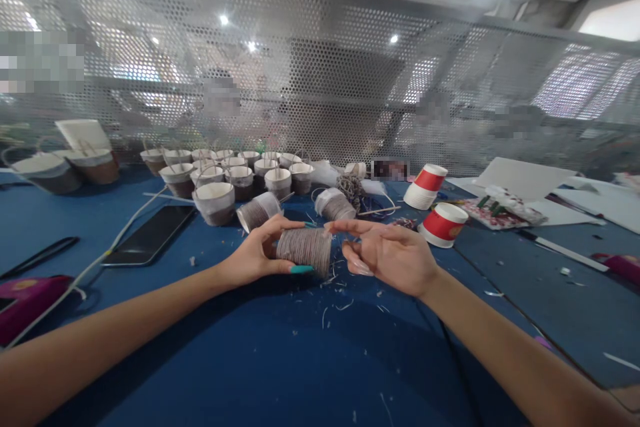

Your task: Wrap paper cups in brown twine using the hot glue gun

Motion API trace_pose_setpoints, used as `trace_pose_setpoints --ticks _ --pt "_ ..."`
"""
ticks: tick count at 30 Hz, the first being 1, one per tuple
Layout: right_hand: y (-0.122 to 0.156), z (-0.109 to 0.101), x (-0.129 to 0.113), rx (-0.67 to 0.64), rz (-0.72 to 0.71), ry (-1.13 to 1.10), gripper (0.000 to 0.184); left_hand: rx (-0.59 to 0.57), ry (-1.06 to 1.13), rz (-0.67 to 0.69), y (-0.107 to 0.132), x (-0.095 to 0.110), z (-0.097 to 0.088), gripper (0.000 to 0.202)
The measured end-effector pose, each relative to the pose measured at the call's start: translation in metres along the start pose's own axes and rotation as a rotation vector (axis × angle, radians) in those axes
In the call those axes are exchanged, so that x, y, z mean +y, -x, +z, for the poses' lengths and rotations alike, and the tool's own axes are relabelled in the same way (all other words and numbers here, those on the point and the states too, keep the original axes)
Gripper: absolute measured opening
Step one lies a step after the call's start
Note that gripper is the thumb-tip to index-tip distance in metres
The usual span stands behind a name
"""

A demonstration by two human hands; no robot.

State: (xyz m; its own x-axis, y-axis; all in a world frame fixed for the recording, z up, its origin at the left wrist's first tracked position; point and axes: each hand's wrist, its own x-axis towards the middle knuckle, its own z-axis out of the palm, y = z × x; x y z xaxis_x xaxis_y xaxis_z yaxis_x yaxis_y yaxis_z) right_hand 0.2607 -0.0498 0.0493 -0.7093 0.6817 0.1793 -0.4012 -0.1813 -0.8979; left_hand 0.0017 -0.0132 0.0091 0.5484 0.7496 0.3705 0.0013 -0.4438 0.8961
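My left hand [257, 250] is closed around a twine-wrapped cup [306, 247] that lies on its side, just above the blue table [240, 347]. The cup is covered in grey-brown cord, and its right end faces my right hand [387, 255]. That hand is open beside it. Its index fingertip touches or nearly touches the cup's right edge, while the other fingers curl loosely with nothing visible in them. Just beyond lie two more partly wrapped cups, one grey-white cup [257, 212] with a stick by it and another wrapped cup [336, 205].
Several small handled baskets [214, 203] stand in rows at the back left. Red-and-white paper cups [444, 225] stand at the right. A black phone [150, 237], a white cable [120, 237], a tangle of cord [351, 188] and papers [520, 180] lie around. Fibre scraps litter the table.
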Motion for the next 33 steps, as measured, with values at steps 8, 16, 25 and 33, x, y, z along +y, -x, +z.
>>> trace_pose_setpoints --ticks 8,16,25,33 --pt "-0.0002 0.0021 -0.0013 0.063 0.01 -0.019 0.049 -0.022 0.067 0.04 0.0018 -0.0038 0.0002 0.055" --pt "-0.0015 0.0041 -0.0022 0.114 0.002 -0.045 0.046 -0.014 0.073 0.064 0.0023 -0.005 -0.0002 0.055" --pt "-0.0003 0.0015 0.0003 0.106 0.009 -0.074 0.045 -0.018 0.069 0.099 0.002 -0.0047 -0.0001 0.054" --pt "-0.0015 0.005 -0.0014 0.13 0.019 -0.124 0.043 -0.031 0.125 0.101 0.0022 -0.0066 -0.0007 0.054"
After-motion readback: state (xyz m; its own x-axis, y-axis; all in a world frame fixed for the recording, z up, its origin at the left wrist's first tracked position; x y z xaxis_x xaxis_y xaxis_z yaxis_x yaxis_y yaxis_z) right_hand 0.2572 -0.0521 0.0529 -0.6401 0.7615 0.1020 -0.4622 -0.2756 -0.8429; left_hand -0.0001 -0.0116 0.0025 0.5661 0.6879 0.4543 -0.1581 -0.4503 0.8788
